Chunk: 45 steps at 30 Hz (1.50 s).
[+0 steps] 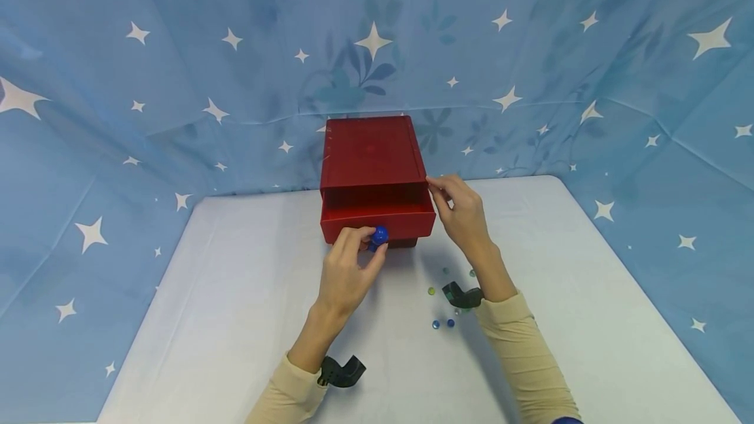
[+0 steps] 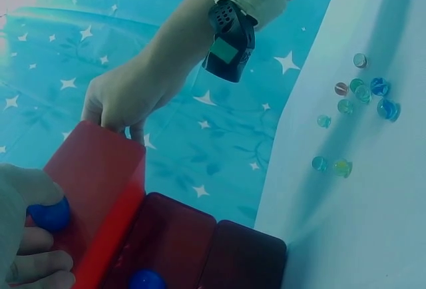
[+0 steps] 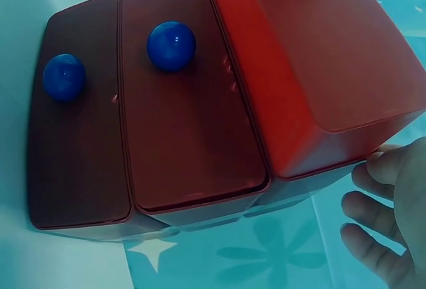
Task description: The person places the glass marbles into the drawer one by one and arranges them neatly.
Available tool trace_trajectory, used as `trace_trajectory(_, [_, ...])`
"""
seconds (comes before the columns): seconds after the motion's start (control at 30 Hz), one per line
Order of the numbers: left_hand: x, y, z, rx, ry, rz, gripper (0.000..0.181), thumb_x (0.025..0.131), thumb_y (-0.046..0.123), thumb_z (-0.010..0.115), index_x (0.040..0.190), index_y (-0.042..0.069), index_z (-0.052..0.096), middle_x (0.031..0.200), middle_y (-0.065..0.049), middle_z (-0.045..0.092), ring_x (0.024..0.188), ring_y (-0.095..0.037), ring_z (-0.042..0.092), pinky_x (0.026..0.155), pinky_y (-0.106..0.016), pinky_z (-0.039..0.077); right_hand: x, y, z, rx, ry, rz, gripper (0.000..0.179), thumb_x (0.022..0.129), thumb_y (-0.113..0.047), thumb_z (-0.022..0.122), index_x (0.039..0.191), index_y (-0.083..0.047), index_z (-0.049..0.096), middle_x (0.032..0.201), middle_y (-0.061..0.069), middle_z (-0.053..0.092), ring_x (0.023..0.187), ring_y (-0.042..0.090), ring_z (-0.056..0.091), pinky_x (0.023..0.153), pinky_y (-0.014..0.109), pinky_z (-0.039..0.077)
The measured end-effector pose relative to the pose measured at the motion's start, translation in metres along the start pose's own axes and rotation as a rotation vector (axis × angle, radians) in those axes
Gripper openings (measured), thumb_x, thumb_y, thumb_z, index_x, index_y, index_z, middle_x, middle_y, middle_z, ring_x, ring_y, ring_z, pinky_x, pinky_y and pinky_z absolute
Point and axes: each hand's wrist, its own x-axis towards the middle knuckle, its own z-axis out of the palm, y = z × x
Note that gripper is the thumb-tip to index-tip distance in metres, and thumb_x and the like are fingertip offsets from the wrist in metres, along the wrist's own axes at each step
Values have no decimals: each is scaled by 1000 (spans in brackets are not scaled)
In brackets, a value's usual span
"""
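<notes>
A red drawer cabinet [image 1: 372, 149] stands at the back of the white table, its top drawer [image 1: 347, 224] pulled partway out. My left hand [image 1: 349, 267] pinches the round blue knob [image 1: 379, 235] on that drawer's front between thumb and fingers. At the cabinet's right side, my right hand [image 1: 465, 218] touches the edge near the top front corner with its fingertips. In the right wrist view, the fingers [image 3: 373, 209] of this hand are spread and slightly bent. Below, the middle drawer [image 3: 193, 136] and bottom drawer [image 3: 80, 162] are closed, each with a blue knob [image 3: 171, 46].
Several small glass marbles, among them a yellow-green marble [image 1: 431, 291] and a blue marble [image 1: 450, 323], lie on the white table [image 1: 247, 280] in front of the cabinet, near the right forearm. A blue star-patterned curtain [image 1: 265, 84] hangs behind and around the table.
</notes>
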Motion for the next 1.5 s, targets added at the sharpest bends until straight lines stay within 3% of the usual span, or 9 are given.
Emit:
trace_trajectory(0.57, [0, 1, -3, 19, -14, -12, 31, 86, 15, 78, 111, 2, 66, 101, -10, 66, 86, -19, 67, 77, -32, 64, -1, -4, -4, -31, -58, 20, 25, 95, -4, 66, 119, -2, 70, 100, 15, 69, 81, 23, 65, 70, 37, 62])
trace_trajectory(0.97, [1, 2, -9, -9, 1, -6, 29, 89, 15, 75, 113, 1, 66, 102, -10, 67, 89, -18, 68, 80, -31, 63, -3, -5, -6, -17, -49, 10, 27, 94, -1, 66, 121, -1, 69, 99, 13, 69, 81, 22, 64, 69, 38, 62])
trace_trajectory(1.5, [16, -6, -26, -22, 232, 149, 22, 89, 8, 70, 109, -2, 70, 85, -12, 65, 67, -19, 59, 58, -28, 57, -5, -9, -10, -31, -57, 17, 28, 94, -2, 67, 122, 0, 68, 103, 15, 69, 82, 23, 65, 70, 38, 63])
